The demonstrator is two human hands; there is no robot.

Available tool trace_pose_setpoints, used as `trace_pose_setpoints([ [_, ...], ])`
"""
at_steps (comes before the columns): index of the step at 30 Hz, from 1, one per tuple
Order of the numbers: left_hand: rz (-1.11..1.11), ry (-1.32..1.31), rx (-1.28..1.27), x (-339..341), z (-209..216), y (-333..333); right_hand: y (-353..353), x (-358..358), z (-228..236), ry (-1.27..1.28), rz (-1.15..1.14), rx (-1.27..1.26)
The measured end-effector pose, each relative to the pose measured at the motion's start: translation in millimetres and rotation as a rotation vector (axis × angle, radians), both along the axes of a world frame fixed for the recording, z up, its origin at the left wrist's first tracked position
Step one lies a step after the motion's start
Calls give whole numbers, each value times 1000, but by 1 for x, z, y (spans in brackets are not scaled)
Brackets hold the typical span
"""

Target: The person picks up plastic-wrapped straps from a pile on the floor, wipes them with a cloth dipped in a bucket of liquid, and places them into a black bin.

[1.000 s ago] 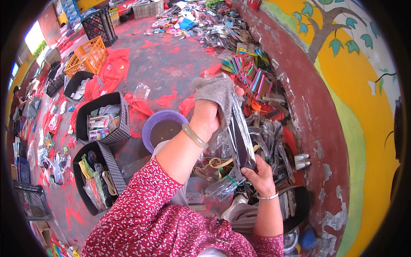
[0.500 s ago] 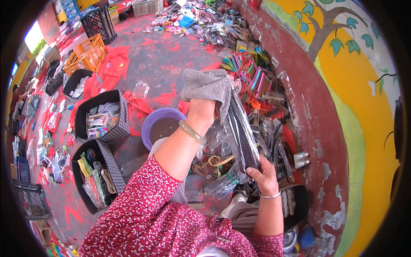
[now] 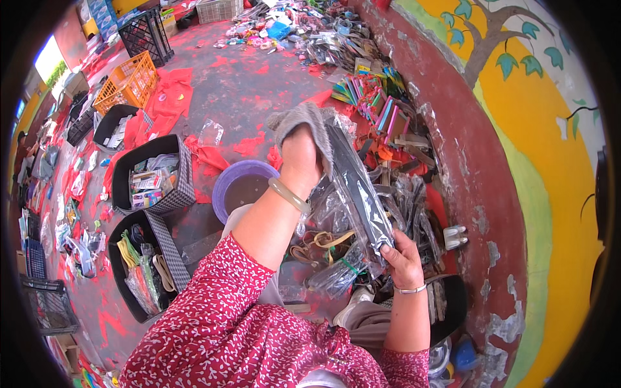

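My right hand grips the lower end of a long black item in a clear plastic sleeve, its thumb on top. What the black item is, I cannot make out. The package slants up and to the left, its shiny broad face toward me. Wrapped in my left hand is a grey cloth, draped over the fingers beside the package's upper end. The cloth hides most of these fingers and whether they touch the plastic.
A purple basin of murky water stands left of my forearm. Further left are checked bins of small goods and an orange crate. Plastic-wrapped goods lie heaped below the package, along the peeling red wall.
My left hand and the cloth have tilted, and the cloth hangs more bunched. The package has turned, showing more of its black face. My right hand keeps its grip on the lower end.
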State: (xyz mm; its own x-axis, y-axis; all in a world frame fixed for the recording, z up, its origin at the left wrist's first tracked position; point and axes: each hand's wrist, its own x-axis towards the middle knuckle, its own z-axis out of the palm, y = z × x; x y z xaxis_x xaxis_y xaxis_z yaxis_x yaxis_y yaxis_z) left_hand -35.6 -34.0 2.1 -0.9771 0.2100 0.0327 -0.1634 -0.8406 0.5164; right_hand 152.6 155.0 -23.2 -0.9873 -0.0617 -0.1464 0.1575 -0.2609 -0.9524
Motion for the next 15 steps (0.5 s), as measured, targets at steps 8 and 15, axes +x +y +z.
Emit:
trace_pose_setpoints([
  [8, -277, -15, 402, -7, -2, -12, 7, 0, -7, -62, -34, -94],
  [15, -436, 32, 383, -9, 12, -23, 17, -1, -4, -13, -32, 131],
])
